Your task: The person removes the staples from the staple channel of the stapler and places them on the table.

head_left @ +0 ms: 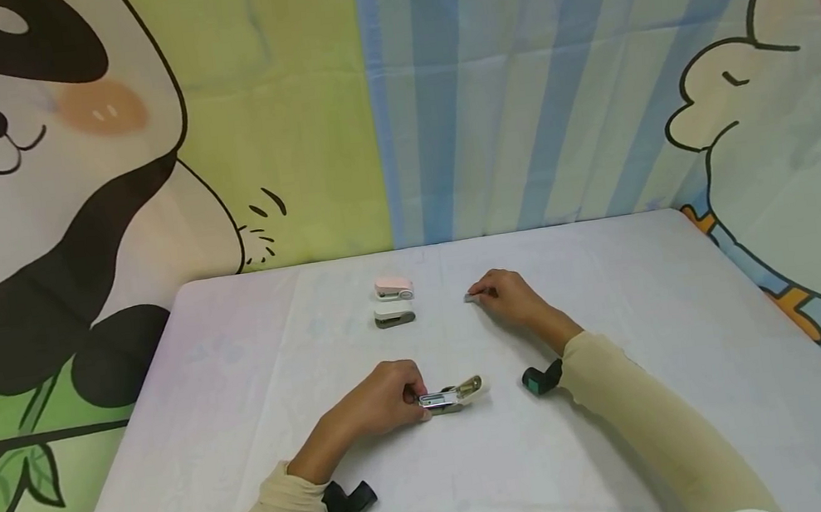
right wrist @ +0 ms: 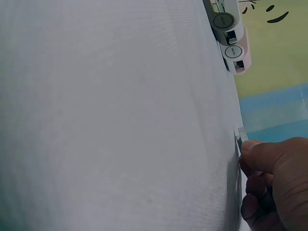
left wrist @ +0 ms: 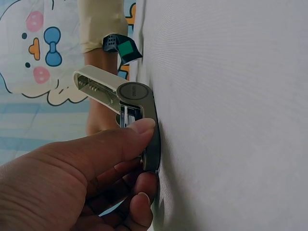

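My left hand grips a stapler low over the table, thumb on top and fingers beneath its end. The stapler's cream top arm is swung up and back, baring the metal magazine; its base is grey. Farther off, my right hand pinches a small strip of staples between thumb and fingers, close to the tabletop. Part of the strip is hidden by the fingertips. To the left of that hand stand a pink stapler and a white and grey stapler.
White cloth covers the table. Behind its back edge hangs a printed curtain with cartoon animals. Black wrist devices are worn at both cuffs and jut out over the table.
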`<state>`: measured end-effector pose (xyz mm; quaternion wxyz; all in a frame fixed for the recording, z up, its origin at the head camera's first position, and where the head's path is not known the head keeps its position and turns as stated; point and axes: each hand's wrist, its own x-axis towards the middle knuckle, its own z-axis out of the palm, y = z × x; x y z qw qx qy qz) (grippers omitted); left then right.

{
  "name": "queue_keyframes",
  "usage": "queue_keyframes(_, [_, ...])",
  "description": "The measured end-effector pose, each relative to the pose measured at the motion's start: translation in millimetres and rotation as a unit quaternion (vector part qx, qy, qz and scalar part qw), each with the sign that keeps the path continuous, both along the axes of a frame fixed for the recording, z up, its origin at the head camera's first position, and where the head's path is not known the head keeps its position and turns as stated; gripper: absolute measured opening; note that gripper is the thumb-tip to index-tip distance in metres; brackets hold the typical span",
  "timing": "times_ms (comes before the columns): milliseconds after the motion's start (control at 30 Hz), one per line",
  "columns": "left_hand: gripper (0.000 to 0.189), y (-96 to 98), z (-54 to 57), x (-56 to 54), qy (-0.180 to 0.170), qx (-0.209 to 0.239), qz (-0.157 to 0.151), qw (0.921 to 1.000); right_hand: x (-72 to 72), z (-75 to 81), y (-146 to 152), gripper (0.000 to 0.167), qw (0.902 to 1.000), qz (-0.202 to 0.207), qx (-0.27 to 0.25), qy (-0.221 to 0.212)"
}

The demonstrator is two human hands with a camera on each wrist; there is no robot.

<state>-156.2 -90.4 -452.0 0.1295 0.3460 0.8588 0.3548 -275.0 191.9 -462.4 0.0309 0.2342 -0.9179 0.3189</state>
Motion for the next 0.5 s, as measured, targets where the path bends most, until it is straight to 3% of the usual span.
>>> queue_keyframes(500, [0.018,0.4,0.2,-0.6,-0.003,-0.001,-0.001,1.0000,0.3,0.1,1.4,0.015,0.9996,-0.003,0.004,-0.026])
